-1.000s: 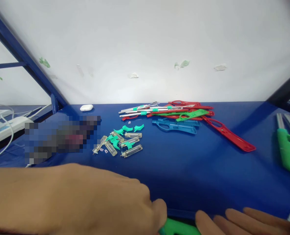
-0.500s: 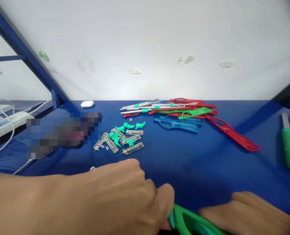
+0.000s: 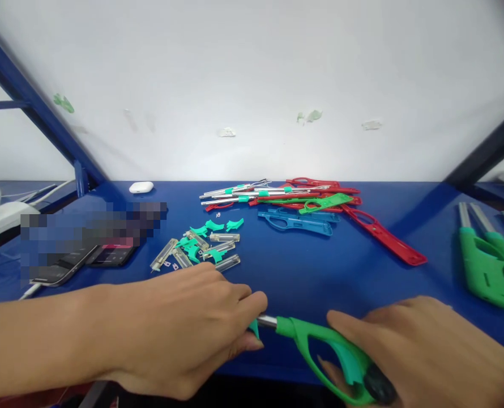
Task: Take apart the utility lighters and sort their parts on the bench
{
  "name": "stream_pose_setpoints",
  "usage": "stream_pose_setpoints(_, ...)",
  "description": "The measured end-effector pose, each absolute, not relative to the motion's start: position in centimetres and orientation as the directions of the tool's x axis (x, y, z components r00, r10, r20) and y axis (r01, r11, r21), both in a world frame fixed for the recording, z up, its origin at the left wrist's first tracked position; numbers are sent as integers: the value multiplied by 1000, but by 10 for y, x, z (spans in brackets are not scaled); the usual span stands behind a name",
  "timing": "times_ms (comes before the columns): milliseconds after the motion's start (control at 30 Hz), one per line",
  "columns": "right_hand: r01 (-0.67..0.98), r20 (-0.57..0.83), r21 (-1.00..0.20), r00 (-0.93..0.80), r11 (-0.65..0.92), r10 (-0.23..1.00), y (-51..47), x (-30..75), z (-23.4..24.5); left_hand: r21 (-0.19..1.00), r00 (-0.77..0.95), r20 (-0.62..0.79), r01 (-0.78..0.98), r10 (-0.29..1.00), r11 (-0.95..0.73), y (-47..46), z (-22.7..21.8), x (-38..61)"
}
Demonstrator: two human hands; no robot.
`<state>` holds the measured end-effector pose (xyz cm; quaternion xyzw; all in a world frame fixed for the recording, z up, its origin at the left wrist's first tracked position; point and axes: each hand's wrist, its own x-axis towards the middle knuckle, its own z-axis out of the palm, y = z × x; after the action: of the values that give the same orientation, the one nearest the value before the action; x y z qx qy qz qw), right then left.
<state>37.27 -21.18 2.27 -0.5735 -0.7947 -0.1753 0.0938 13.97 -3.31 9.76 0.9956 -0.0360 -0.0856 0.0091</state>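
Note:
Low in front of me is a green utility lighter (image 3: 300, 333) with a teal trigger (image 3: 350, 364) inside its loop and a black part at the handle end. My right hand (image 3: 409, 345) is closed round the handle from the right, with a finger reaching under the loop. My left hand (image 3: 192, 326) pinches the lighter's metal tube (image 3: 268, 321) just left of the green body. A teal piece (image 3: 254, 327) shows between the left thumb and fingers. The tube's far end is hidden inside the left hand.
Clear fuel tanks (image 3: 224, 237) and teal triggers (image 3: 214, 225) lie beyond my left hand. Farther back are metal tubes (image 3: 222, 198), red shells (image 3: 388, 241), and blue shells (image 3: 307, 224). Green lighters (image 3: 481, 266) lie right; phones (image 3: 111, 256) and a white case (image 3: 141, 187) left.
The left hand has moved left off the green body, and a short length of metal tube now shows between them. More of the lighter and right hand is in view. The camera has shifted.

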Motion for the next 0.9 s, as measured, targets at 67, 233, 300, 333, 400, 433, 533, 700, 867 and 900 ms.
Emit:
stream_pose_setpoints(67, 933, 363, 193, -357, 305, 861, -203, 365, 33, 67, 991, -124, -39, -47, -997, -34, 93, 137)
stream_pose_setpoints(233, 935, 398, 214, -347, 282, 849, -190, 360, 43, 89, 999, -36, 27, 24, -996, -36, 72, 124)
stream_pose_setpoints(300, 942, 379, 222, -320, 250, 868, -195, 370, 39, 61, 999, -25, 45, 44, -997, -34, 61, 114)
stream_pose_setpoints(333, 946, 357, 219, -307, 240, 882, -200, 378, 35, 41, 999, -7, 50, 50, -998, -33, 55, 108)
stream_pose_setpoints(400, 961, 314, 174, -261, 215, 913, -212, 394, 26, -6, 998, 40, 57, 57, -998, -31, 43, 95)
stream_pose_setpoints(433, 972, 301, 142, -221, 185, 928, -218, 400, 21, -38, 997, 64, 55, 52, -998, -30, 38, 89)
stream_pose_setpoints(533, 993, 303, 30, -116, 112, 946, -233, 410, 9, -148, 989, 138, 76, 56, -986, -33, 26, 79)
stream_pose_setpoints(700, 994, 355, -74, -48, 79, 934, -241, 397, -2, -170, 972, 229, 88, 48, -982, -51, 27, 103)
stream_pose_setpoints(867, 998, 338, -66, 14, 9, 941, -245, 388, -2, -195, 960, 253, -70, -119, -978, -60, 34, 131)
stream_pose_setpoints(900, 997, 336, -71, 24, 0, 941, -246, 387, -2, -213, 956, 254, -92, -146, -973, -61, 34, 133)
